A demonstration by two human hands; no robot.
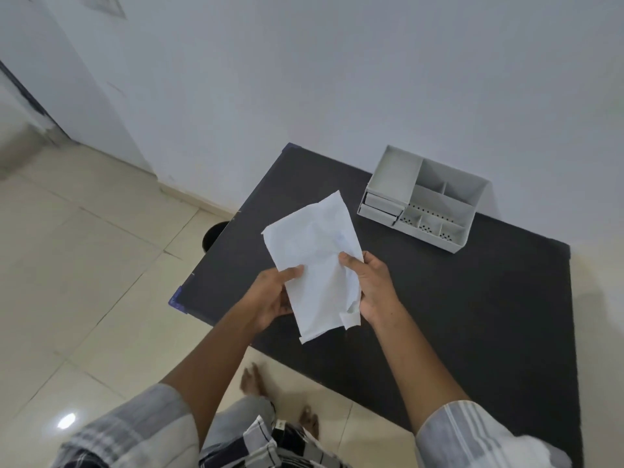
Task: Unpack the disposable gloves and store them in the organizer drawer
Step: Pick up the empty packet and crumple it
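I hold a white, flat, crumpled packet of disposable gloves (315, 261) above the left part of the dark table (456, 315). My left hand (270, 298) grips its left edge, thumb on top. My right hand (371, 285) grips its right edge near a torn lower corner. The grey desk organizer (422, 201) stands at the table's far side by the wall, with several open compartments on top and two small drawers (381, 206) on its left front. Both drawers look pushed in. No gloves show outside the packet.
The table stands against a white wall (337, 79). To the left lies a cream tiled floor (84, 265), with a dark round object (212, 236) partly hidden under the table's left edge. My bare feet (253, 383) are at the table's near edge.
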